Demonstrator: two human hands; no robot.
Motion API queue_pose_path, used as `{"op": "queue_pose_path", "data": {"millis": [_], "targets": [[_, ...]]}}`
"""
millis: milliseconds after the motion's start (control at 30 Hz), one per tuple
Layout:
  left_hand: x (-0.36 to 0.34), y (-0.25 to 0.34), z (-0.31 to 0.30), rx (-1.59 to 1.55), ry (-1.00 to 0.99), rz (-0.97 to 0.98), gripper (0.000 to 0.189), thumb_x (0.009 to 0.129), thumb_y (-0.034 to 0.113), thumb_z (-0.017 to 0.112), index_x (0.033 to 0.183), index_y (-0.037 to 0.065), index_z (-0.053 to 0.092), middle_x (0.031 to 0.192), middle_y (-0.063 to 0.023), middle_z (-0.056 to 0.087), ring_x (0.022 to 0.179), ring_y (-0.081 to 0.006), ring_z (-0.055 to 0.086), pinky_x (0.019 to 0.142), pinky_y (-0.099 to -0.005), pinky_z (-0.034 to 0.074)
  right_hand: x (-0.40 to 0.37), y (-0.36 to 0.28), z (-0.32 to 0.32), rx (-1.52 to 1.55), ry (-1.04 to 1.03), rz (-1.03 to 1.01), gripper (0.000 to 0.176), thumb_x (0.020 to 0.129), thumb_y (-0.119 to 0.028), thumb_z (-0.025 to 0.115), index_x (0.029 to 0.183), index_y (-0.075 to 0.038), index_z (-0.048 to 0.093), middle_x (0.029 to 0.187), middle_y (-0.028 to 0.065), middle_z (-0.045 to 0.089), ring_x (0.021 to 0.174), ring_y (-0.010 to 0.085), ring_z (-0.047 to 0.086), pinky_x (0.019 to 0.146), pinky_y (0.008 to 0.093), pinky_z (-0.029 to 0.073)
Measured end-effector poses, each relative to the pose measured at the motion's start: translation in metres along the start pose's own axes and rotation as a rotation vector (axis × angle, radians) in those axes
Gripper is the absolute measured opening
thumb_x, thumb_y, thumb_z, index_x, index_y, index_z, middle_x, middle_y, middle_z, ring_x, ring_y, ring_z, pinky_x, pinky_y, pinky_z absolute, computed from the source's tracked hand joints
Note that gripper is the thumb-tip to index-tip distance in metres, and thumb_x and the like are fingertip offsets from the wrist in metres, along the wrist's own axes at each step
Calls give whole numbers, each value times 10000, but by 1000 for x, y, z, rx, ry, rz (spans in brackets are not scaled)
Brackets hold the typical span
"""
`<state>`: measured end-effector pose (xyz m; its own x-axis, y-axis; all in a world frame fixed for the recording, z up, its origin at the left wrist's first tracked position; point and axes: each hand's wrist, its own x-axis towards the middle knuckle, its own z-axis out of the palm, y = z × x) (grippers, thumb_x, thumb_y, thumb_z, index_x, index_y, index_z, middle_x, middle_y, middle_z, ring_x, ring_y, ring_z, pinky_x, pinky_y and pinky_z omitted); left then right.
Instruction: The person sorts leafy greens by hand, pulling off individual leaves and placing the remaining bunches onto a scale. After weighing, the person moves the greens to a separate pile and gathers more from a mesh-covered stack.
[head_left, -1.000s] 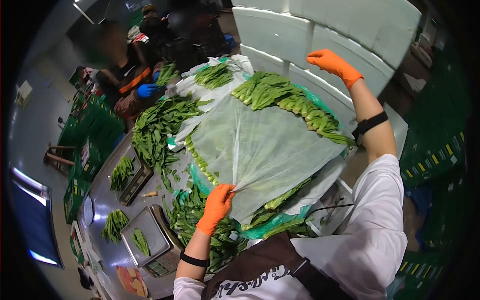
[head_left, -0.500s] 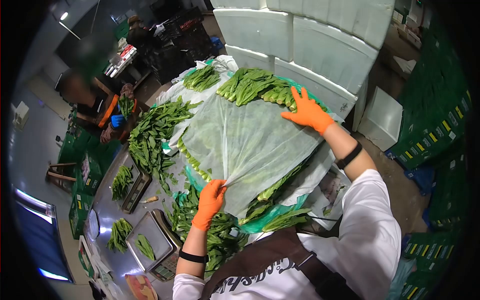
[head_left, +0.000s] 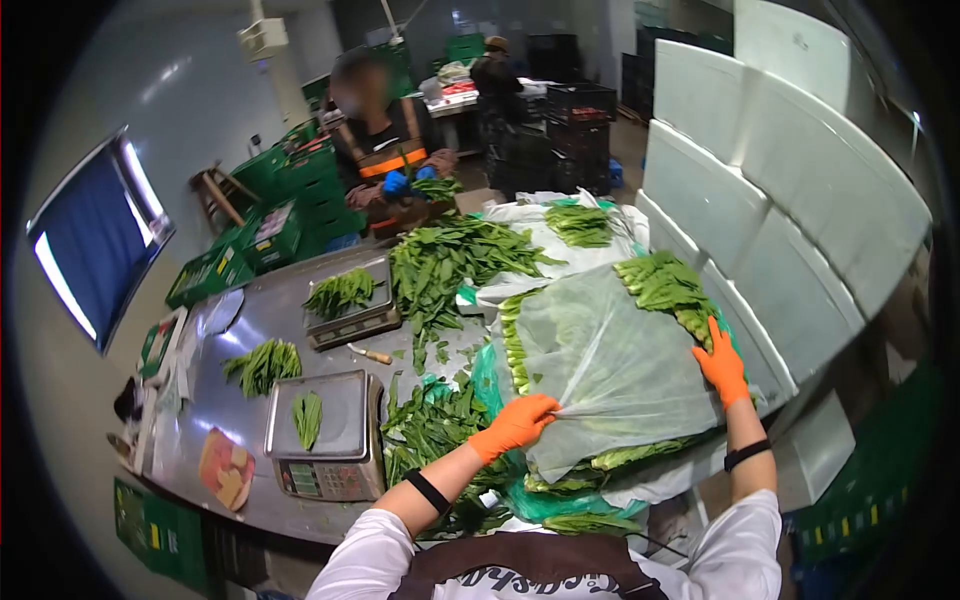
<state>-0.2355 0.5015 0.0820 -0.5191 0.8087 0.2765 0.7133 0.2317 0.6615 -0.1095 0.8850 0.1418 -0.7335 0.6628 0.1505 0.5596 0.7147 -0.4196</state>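
Note:
My left hand (head_left: 514, 427), in an orange glove, pinches the near left edge of a thin white sheet (head_left: 610, 365), and creases fan out from its fingertips. The sheet lies over stacked leafy greens, whose stems show along its left side. My right hand (head_left: 722, 368), also gloved in orange, has its fingers spread at the sheet's right edge, beside uncovered greens (head_left: 668, 285). Loose leaves (head_left: 460, 255) are heaped to the left. Green plastic (head_left: 565, 503) shows under the near edge of the stack.
Two scales (head_left: 318, 415) with greens, a knife (head_left: 371, 354) and a small bunch (head_left: 264, 367) are on the metal table (head_left: 215, 375). White foam boxes (head_left: 790, 215) rise at right. A co-worker (head_left: 385, 150) in blue gloves holds greens across the table; another person (head_left: 496, 80) is farther back.
The view has swung left, bringing the scales and co-worker further in. My left hand still pinches the sheet, and my right hand remains spread at its right edge.

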Motion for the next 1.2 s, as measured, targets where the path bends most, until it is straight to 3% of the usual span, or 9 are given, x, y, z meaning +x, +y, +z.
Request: {"op": "queue_pose_path", "data": {"millis": [133, 300, 433, 500, 667, 933, 1000, 1133, 1200], "targets": [[-2, -2, 5, -36, -19, 17, 163, 830, 128, 599, 988, 95, 572, 867, -117, 583, 819, -330, 571, 702, -406, 459, 8, 33, 7, 45, 36, -100, 588, 823, -307, 609, 1370, -227, 408, 1353, 214, 429, 1119, 383, 522, 922, 419, 437], [-2, 2, 0, -36, -38, -10, 160, 833, 127, 596, 988, 98, 574, 868, -118, 587, 814, -327, 575, 700, -406, 458, 23, 85, -11, 716, 46, -122, 449, 866, -113, 545, 1307, -62, 480, 1217, 58, 550, 1038, 159, 527, 893, 286, 420], [-1, 1, 0, -33, -42, -21, 170, 831, 126, 597, 998, 101, 581, 867, -120, 587, 814, -327, 577, 698, -405, 459, 16, 128, -38, 907, 125, -126, 460, 916, -176, 552, 1351, -83, 438, 1243, 82, 534, 1067, 171, 525, 916, 286, 415], [-2, -3, 2, 17, -39, 18, 190, 836, 124, 584, 1025, 108, 591, 865, -120, 586, 817, -329, 576, 702, -407, 460, 8, 144, -52, 1149, 128, -69, 464, 950, -204, 524, 1381, -87, 397, 1255, 86, 526, 1066, 173, 535, 913, 286, 430], [-4, -3, 4, 35, -41, 22, 234, 840, 117, 559, 1071, 121, 597, 860, -121, 584, 813, -330, 574, 711, -411, 465, -20, 143, -92, 1315, 225, -82, 456, 976, -215, 475, 1402, -98, 363, 1281, 102, 509, 1106, 194, 533, 922, 317, 451], [-6, 12, 1, -13, -81, -61, 343, 817, 58, 519, 1152, 121, 554, 1010, -135, 618, 922, -331, 598, 791, -394, 480, -65, 83, -150, 1503, 177, -272, 509, 974, -250, 467, 1435, -111, 302, 1368, 113, 429, 1182, 228, 489, 984, 359, 423], [-6, 20, -6, -18, -92, -151, 433, 795, 16, 477, 1217, 109, 497, 1068, -155, 618, 971, -344, 595, 827, -392, 477, -77, 58, -161, 1482, 156, -410, 507, 988, -257, 428, 1446, -108, 270, 1400, 112, 397, 1218, 230, 462, 1008, 370, 401], [-16, 29, -28, -70, -140, -194, 564, 775, 62, 489, 1331, 97, 406, 1181, -194, 557, 1071, -336, 557, 893, -376, 454, -95, -6, -167, 1708, -10, -452, 502, 994, -204, 371, 1456, -85, 216, 1404, 135, 388, 1236, 260, 458, 1031, 417, 391], [-29, 14, -31, -8, 22, 17, 635, 766, 100, 527, 1378, 77, 357, 1256, -204, 506, 1159, -325, 504, 964, -361, 411, -93, -33, -144, 1790, -33, -425, 479, 997, -222, 378, 1436, -67, 269, 1397, 119, 406, 1233, 230, 461, 1027, 391, 393]]}}
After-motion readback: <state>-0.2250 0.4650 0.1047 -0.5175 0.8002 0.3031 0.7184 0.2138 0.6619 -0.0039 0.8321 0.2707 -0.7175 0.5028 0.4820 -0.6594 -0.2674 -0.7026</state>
